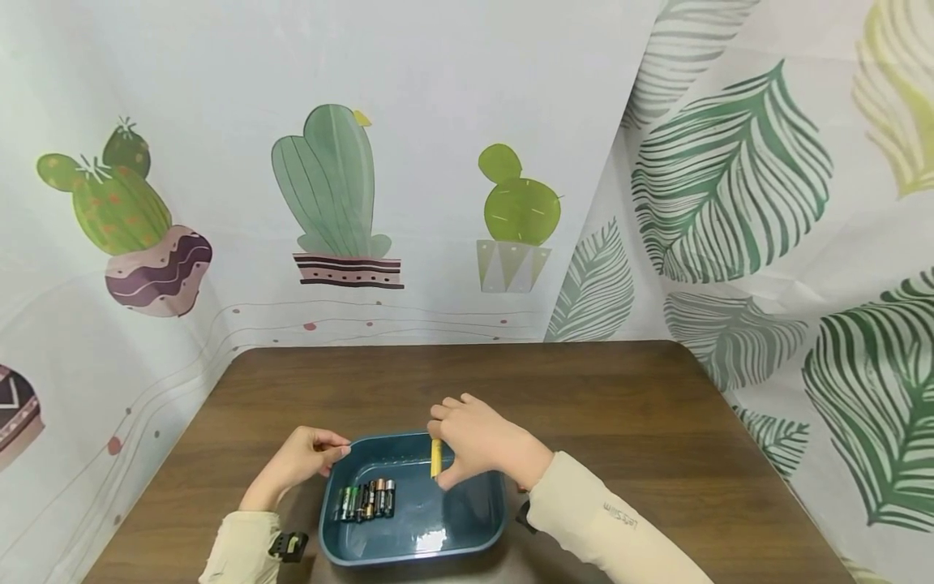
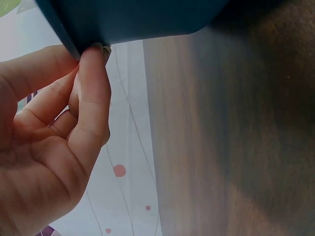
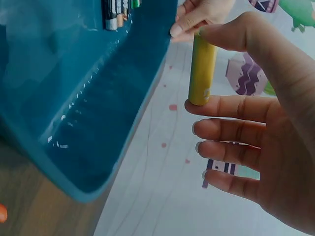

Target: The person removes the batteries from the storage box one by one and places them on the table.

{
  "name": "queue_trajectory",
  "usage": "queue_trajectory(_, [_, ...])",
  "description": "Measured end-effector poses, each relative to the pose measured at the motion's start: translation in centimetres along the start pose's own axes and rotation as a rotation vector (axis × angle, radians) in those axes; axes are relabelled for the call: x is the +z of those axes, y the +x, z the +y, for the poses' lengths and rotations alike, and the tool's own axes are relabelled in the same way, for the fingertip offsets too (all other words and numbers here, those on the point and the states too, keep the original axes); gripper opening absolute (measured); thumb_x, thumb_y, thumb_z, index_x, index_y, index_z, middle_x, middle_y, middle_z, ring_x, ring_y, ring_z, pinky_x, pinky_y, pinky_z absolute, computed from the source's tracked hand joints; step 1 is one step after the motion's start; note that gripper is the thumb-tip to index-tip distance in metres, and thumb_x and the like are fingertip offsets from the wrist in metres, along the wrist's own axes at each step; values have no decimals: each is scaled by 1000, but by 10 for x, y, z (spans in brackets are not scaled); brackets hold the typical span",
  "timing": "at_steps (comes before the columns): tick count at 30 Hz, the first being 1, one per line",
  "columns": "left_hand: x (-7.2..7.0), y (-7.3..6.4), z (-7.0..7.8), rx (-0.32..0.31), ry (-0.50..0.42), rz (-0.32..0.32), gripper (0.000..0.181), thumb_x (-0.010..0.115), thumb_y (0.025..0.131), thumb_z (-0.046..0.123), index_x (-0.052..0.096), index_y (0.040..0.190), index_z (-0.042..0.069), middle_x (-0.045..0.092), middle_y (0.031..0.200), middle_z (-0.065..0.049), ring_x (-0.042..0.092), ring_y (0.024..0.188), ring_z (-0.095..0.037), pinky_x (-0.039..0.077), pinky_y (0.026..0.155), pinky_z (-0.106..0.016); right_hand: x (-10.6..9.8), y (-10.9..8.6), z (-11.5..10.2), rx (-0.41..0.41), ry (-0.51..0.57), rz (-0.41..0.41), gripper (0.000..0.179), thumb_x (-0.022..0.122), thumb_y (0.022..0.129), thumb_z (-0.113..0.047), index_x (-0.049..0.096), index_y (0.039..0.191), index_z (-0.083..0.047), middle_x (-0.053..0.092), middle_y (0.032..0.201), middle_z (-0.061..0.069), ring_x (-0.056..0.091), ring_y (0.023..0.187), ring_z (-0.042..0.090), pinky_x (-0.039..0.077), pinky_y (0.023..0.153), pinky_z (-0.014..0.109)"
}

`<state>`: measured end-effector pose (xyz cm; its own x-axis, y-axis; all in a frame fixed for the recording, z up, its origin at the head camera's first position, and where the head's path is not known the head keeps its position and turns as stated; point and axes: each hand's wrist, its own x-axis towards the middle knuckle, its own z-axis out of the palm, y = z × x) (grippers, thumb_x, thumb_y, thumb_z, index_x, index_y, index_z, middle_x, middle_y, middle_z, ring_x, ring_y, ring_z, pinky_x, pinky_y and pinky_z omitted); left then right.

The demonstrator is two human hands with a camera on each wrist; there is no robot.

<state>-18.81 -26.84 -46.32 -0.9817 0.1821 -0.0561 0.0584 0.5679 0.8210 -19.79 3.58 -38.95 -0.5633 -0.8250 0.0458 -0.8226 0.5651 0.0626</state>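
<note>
A yellow battery (image 1: 436, 458) is pinched by its two ends between the thumb and index finger of my right hand (image 1: 477, 438), above the right half of a dark teal tray (image 1: 412, 556). In the right wrist view the yellow battery (image 3: 202, 69) stands nearly upright, and the other fingers extend away from it. My left hand (image 1: 306, 458) pinches the tray's rim at its far left corner; the left wrist view shows thumb and fingertips on that edge. Inside the tray, several batteries (image 1: 370, 499) lie side by side in a row at the left.
The tray stands on a brown wooden table (image 1: 598, 405) near its front edge. Behind the table hangs a white cloth (image 1: 438, 81) printed with cacti and leaves. A small orange thing (image 3: 2, 213), partly cut off, shows at the left edge of the right wrist view.
</note>
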Motion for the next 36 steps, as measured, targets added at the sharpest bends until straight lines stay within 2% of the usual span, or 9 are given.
queue_trajectory(5, [1,0,1,6,0,6,14,68,87,4,71,95,-7,68,77,-9,60,62,-19,55,54,-31,-5,-10,8,37,34,12,43,73,72,-53,69,97,-18,53,89,-9,44,84,10,46,87,38])
queue_trajectory(8, [1,-1,1,4,0,6,14,68,87,4,71,95,-7,68,77,-9,61,61,-18,55,54,-31,-5,-17,13,50,53,27,42,74,72,-52,68,95,-18,52,87,-9,44,83,10,46,88,41])
queue_trajectory(13, [1,0,1,2,-2,3,14,68,87,3,71,95,-7,69,77,-10,61,62,-18,55,54,-33,-2,-28,23,58,67,64,39,74,70,-50,67,90,-17,48,82,-10,41,79,9,44,77,33])
queue_trajectory(18, [0,0,1,2,2,5,13,67,87,3,71,95,-7,68,77,-9,61,63,-19,55,55,-33,0,-39,32,59,81,84,38,75,69,-49,65,84,-16,42,77,-11,38,75,8,36,66,27])
queue_trajectory(23, [0,0,1,-5,-4,1,13,68,87,4,71,95,-7,68,76,-9,60,64,-19,55,55,-34,5,-49,40,91,94,69,39,78,68,-48,66,88,-16,43,79,-10,40,77,9,40,69,30])
queue_trajectory(26, [0,0,0,-10,-8,-4,14,68,88,4,71,96,-6,68,77,-9,61,65,-19,55,56,-34,8,-54,45,113,115,52,40,80,68,-45,68,92,-15,49,84,-7,45,81,12,47,77,37])
queue_trajectory(29, [-1,0,0,-11,-8,-3,14,68,88,5,71,96,-6,68,78,-9,61,65,-20,55,56,-34,11,-57,50,131,149,30,41,81,69,-42,69,97,-14,53,88,-4,49,86,15,48,84,44])
queue_trajectory(36, [-1,1,-1,10,-4,-4,14,68,87,4,72,95,-6,68,77,-9,61,64,-20,55,55,-31,26,-67,65,138,195,-3,44,85,68,-38,69,101,-13,56,92,-2,51,87,16,45,73,34])
